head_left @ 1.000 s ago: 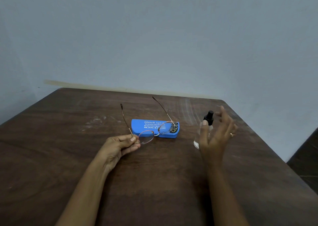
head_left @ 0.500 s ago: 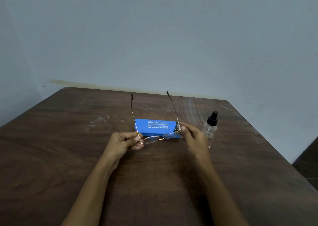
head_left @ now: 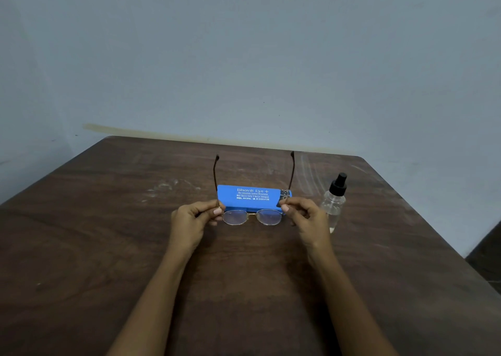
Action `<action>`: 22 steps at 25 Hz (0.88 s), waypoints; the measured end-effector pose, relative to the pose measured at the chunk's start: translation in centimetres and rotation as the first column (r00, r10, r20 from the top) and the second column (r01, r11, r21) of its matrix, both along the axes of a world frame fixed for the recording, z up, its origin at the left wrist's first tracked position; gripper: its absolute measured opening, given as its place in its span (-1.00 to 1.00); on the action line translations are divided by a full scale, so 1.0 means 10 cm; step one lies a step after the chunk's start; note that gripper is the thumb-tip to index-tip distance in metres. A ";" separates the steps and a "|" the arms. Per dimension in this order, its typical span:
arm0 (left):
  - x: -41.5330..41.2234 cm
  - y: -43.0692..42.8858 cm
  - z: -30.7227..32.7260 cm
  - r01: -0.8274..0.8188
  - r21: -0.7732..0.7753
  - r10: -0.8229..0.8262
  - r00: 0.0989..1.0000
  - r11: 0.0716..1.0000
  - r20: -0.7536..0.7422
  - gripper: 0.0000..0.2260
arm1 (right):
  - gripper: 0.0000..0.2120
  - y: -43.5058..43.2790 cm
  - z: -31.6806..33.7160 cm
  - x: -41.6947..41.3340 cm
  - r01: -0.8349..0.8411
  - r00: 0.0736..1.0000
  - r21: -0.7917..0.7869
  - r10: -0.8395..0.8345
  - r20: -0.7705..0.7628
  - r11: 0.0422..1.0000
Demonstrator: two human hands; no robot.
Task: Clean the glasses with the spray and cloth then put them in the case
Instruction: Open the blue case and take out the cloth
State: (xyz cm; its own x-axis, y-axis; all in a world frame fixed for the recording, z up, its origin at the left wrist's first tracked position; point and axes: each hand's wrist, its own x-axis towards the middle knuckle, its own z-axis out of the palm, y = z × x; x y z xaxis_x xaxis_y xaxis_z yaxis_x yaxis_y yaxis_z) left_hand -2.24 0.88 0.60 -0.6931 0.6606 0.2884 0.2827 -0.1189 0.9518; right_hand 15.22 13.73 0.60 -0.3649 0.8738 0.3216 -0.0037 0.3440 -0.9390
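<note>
Thin gold-rimmed glasses are held up level over the table, lenses toward me and both temple arms pointing away. My left hand pinches the frame at its left hinge. My right hand pinches the right hinge. Behind the lenses a blue glasses case with white print lies shut on the table. A clear spray bottle with a black nozzle stands just right of my right hand. No cloth shows in view.
The dark wooden table reaches to a blue-grey wall at the back. Its right edge drops off to a dark floor. Pale smears mark the wood left of the case.
My right hand left the spray bottle and took hold of the right hinge. The glasses rose and turned square to me, held by both hands.
</note>
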 end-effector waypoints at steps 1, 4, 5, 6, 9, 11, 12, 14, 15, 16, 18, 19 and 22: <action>0.00 -0.01 -0.01 -0.016 -0.005 0.016 0.999 1.000 -0.038 -0.83 | -0.84 -0.01 -0.01 0.00 -0.002 1.000 0.004 0.002 0.002 1.000; 0.00 -0.04 -0.02 -0.063 -0.018 0.059 0.984 0.998 -0.169 -0.85 | -0.88 -0.03 -0.05 0.00 -0.008 1.000 0.006 0.009 -0.022 1.000; 0.01 -0.04 -0.02 -0.075 -0.023 0.069 0.977 0.997 -0.202 -0.86 | -0.88 -0.03 -0.06 0.01 -0.007 1.000 0.010 0.007 -0.029 1.000; 0.02 -0.06 -0.02 -0.077 -0.024 0.070 0.974 0.997 -0.215 -0.87 | -0.88 -0.04 -0.08 0.01 -0.007 0.999 0.012 0.008 -0.036 1.000; 0.05 -0.08 -0.01 -0.068 -0.001 0.067 0.980 0.998 -0.185 -0.86 | -0.85 -0.06 -0.11 0.04 -0.025 0.998 0.005 0.025 -0.060 1.000; 0.07 -0.09 0.00 -0.071 0.010 0.071 0.984 0.997 -0.164 -0.86 | -0.80 -0.08 -0.12 0.05 -0.052 0.994 -0.002 0.051 -0.099 0.999; 0.08 -0.10 0.00 -0.073 0.013 0.074 0.985 0.997 -0.158 -0.86 | -0.78 -0.09 -0.12 0.05 -0.064 0.991 -0.008 0.063 -0.122 0.998; 0.09 -0.11 -0.01 -0.074 0.013 0.075 0.986 0.997 -0.147 -0.88 | -0.78 -0.11 -0.13 0.07 -0.084 0.983 -0.021 0.080 -0.165 0.996; 0.09 -0.11 -0.01 -0.069 0.012 0.070 0.988 0.998 -0.141 -0.88 | -0.79 -0.11 -0.13 0.07 -0.095 0.979 -0.032 0.087 -0.184 0.995; 0.09 -0.12 -0.02 -0.065 0.009 0.065 0.988 0.998 -0.140 -0.88 | -0.80 -0.12 -0.14 0.09 -0.107 0.975 -0.045 0.095 -0.202 0.993; 0.10 -0.12 -0.03 -0.062 0.005 0.062 0.988 0.998 -0.144 -0.88 | -0.77 -0.13 -0.16 0.11 -0.136 0.964 -0.079 0.114 -0.240 0.987; 0.10 -0.12 -0.03 -0.065 0.010 0.066 0.989 0.998 -0.132 -0.88 | -0.73 -0.14 -0.17 0.12 -0.150 0.958 -0.101 0.119 -0.262 0.984; 0.11 -0.14 -0.03 -0.089 0.011 0.089 0.988 0.996 -0.124 -0.85 | -0.71 -0.15 -0.17 0.15 -0.174 0.945 -0.151 0.122 -0.302 0.973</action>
State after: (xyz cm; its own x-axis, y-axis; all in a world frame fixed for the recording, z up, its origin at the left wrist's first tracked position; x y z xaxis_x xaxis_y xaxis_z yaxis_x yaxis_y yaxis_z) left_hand -1.15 -0.49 0.29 -0.7076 0.5961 0.3795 0.4086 -0.0931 0.9080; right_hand 16.75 12.19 -1.12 -0.4084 0.8684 0.2813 -0.3220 0.1513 -0.9346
